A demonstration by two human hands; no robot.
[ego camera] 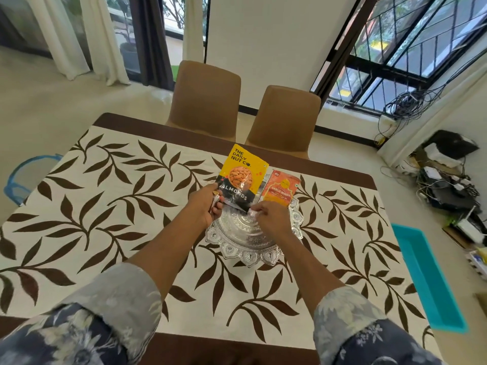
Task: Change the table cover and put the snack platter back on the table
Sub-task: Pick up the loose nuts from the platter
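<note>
The silver platter (238, 253) sits on the leaf-patterned cover (105, 206), a little right of the table's middle, and the cover lies flat with the brown table (342, 172) showing along its far edge. Over the platter's far half the person holds a yellow almond packet (243, 175) upright. The left hand (204, 206) has its fingers curled round the packet's lower left corner. The right hand (271, 216) pinches the lower right corner between curled fingertips. Just right of that packet an orange packet (279, 191) leans at the platter's far right rim.

Beyond the platter, past the table edge, two brown chairs (205, 98) stand side by side. Well to the platter's right, off the table, lies a long teal tray (427, 275), and farther back on that side a tangle of cables (411, 101) hangs by the window.
</note>
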